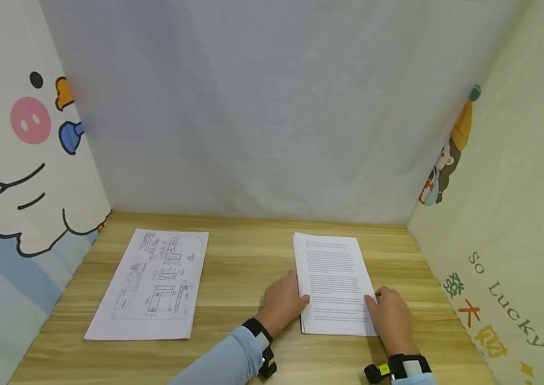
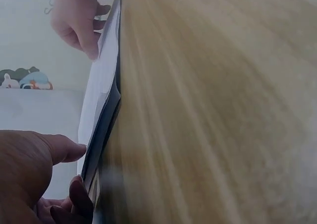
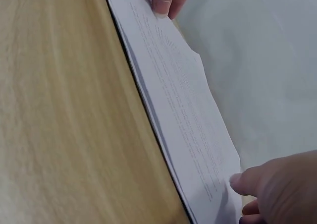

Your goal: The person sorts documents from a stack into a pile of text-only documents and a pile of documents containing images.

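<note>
Facing a pale curtain [image 1: 262,112] at 12 o'clock, I sit my work on a wood-grain tabletop [image 1: 247,267]. A left panel [image 1: 7,214] with a white cartoon figure rises at 10 o'clock, and a right panel [image 1: 507,214] lettered "So Lucky" at 3 o'clock. Toward 9 o'clock, well apart from my hands, lies a white drawing sheet [image 1: 148,289] with line drawings of angled parts; wood grain shows between it and my papers. I wear a black band on each wrist.

My paper stack [image 1: 334,283] is white, several sheets thick, its top page covered in rows of dark print too small to read. The layers sit slightly uneven at its 11 o'clock corner.

The stack lies between my two hands. My left grip [image 1: 283,299], at its 8 o'clock, pinches the long edge, thumb on the top page. My right grip [image 1: 392,318], at 4 o'clock, pinches the opposite edge, thumb likewise on top.
</note>
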`<move>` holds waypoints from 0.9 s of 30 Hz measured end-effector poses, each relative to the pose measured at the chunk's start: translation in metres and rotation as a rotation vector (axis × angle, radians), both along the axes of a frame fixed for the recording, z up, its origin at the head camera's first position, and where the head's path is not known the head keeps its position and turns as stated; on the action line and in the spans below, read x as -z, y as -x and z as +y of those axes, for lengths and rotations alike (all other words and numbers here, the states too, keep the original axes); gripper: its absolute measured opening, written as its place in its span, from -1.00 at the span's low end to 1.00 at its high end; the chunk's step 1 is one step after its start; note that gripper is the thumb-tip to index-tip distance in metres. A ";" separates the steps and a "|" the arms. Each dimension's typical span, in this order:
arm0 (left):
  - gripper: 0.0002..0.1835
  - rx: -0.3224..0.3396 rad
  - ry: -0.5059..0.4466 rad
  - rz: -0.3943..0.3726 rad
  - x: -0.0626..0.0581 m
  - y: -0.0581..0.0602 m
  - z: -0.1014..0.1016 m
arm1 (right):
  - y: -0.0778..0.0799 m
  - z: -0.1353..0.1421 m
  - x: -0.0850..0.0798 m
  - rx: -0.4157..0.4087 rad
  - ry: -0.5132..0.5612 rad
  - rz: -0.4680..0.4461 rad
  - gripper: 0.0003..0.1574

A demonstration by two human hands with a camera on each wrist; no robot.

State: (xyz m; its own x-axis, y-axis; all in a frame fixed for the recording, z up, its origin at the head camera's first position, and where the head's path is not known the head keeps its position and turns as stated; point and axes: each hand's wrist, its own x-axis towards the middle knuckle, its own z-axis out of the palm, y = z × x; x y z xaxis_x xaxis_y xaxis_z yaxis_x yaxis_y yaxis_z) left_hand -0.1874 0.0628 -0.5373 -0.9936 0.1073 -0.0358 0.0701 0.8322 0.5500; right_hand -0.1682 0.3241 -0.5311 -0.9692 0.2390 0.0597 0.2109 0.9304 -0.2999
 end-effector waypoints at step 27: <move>-0.47 -0.236 -0.195 0.081 -0.035 -0.017 -0.212 | -0.010 -0.188 -0.019 -0.482 0.708 0.066 -0.45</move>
State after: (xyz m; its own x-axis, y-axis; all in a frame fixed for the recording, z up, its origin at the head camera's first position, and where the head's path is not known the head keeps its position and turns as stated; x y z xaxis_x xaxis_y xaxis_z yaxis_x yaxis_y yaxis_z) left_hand -0.1703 -0.1493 -0.5026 -0.9907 -0.1291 0.0434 -0.0618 0.7105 0.7010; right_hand -0.1580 0.1357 -0.5125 -0.9742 -0.1963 0.1117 -0.1978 0.5032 -0.8412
